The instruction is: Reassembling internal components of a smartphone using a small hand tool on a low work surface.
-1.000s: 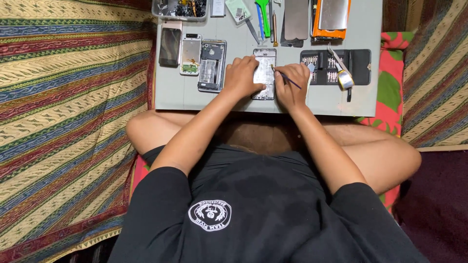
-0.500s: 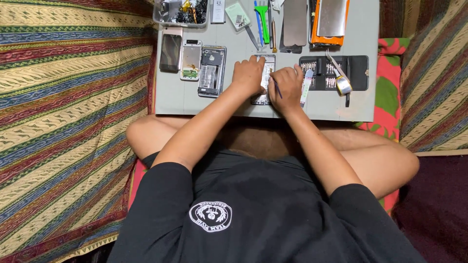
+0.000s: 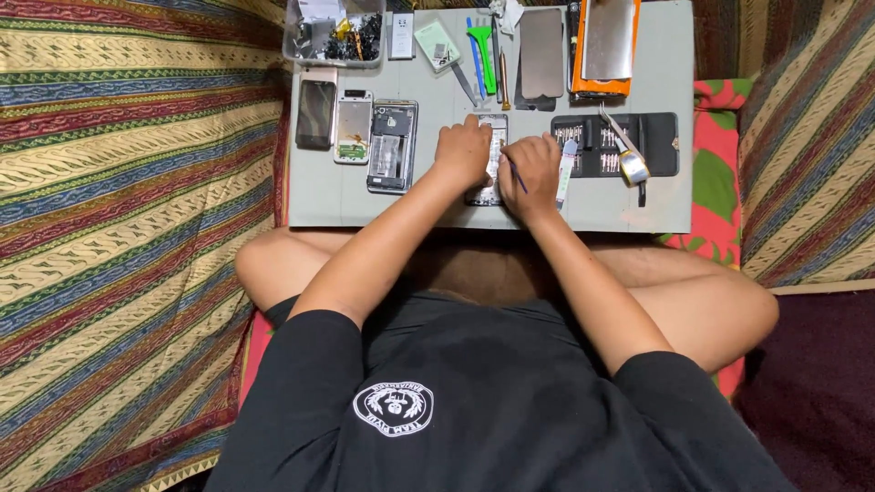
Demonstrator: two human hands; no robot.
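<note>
A single head-worn camera looks steeply down over the seated person's chest and crossed legs; the grey counter (image 3: pixel 365 196) lies at arm's reach, filling the upper frame.

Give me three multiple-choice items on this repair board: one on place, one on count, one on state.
1. Where is the clear plastic parts tray?
A. board's far left corner
B. near right corner
C. on the lap

2. How many phones lie in the row left of the left hand?
A. one
B. three
C. six

3. The opened phone under both hands is:
A. lifted
B. flat on the grey board
C. boxed

Key: 1 A, it sits at the top left edge; 2 B, three lie side by side; 3 B, the right hand works a thin tool on it.
</note>
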